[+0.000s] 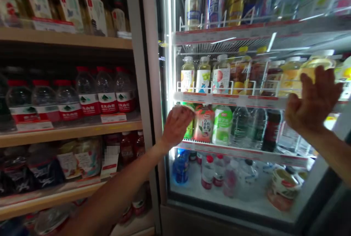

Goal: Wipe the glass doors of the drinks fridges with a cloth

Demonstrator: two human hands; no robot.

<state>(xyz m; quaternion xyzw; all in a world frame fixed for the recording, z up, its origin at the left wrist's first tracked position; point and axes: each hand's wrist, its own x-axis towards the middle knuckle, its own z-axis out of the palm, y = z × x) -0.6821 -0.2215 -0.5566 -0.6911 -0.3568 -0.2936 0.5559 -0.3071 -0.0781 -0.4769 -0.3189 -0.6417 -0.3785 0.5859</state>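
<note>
My left hand [178, 125] reaches across to the left end of a lit drinks fridge, its loosely bent fingers pointing at a green-labelled bottle [189, 130] that it partly covers. Whether the fingertips touch that bottle cannot be made out. Just right of it stand a red-labelled bottle [203, 124] and a bottle with a green and white label [222, 125]. On the right, my right hand [315, 100] is raised with fingers spread and nothing in it. Behind that hand is a yellow drink bottle [290, 71], partly covered.
Left of the fridge, open shelves [82, 131] hold red-capped water bottles [89, 95] and other drinks. Cans [215, 5] fill the fridge's top shelf. Small bottles [208, 173] and round tubs [283, 188] stand at its bottom. Fridge frame edges [315, 192] border it.
</note>
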